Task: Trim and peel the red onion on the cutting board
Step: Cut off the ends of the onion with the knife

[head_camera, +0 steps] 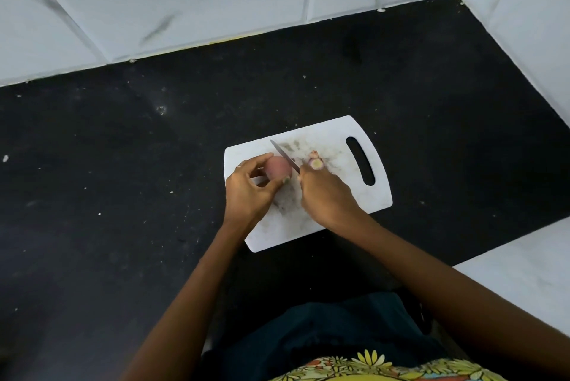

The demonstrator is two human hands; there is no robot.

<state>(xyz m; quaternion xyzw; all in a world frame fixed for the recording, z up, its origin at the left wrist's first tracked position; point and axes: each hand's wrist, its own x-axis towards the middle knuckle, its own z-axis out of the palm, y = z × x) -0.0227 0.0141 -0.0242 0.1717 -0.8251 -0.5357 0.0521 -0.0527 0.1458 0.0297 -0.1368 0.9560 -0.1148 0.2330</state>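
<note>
Cutting board point(336, 195) carries everything. Left hand point(246, 189) has fingers curled around the red onion point(279, 168), pinning it to the board. Right hand point(327, 195) is closed on the knife point(285, 156), blade against the onion's right side. One trimmed end point(316, 163) lies just beyond the right fingertips; second end probably untrimmed, peeling undone.

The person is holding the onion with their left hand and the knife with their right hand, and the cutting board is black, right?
Not quite. The head view shows the cutting board is white; it is the counter under it that is black. The rest is right: the left hand holds the onion and the right hand holds the knife.
</note>
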